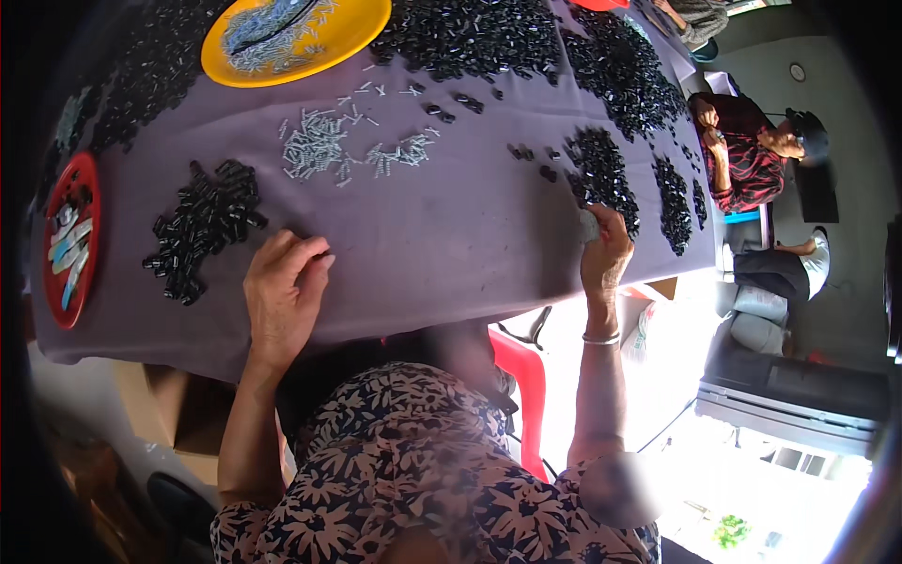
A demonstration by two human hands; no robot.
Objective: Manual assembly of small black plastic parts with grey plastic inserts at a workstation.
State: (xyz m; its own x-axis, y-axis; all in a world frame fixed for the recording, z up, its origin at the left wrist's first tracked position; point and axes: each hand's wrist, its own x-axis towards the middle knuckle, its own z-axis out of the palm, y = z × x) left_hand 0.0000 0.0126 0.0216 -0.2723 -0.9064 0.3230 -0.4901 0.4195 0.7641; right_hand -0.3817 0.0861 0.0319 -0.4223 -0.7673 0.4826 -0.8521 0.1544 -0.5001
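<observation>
My left hand (285,293) is closed in a pinch just above the purple cloth. A tiny dark speck shows at its fingertips, too small to name. Beside it lies a heap of small black cylindrical parts (202,226). My right hand (606,252), with a bracelet at the wrist, is closed at the near edge of another pile of black parts (601,169). A pale grey patch (589,227) shows by its fingers; whether it is a finger cover or a held thing is unclear. Between the hands and farther off lie loose silver pins (317,144).
A yellow plate (374,33) of pins stands at the far side. At the left, a red plate (91,244) holds blades or small tools. More black parts (470,42) cover the far cloth. A person in a checked shirt (752,160) is at the right, near a red stool (526,385).
</observation>
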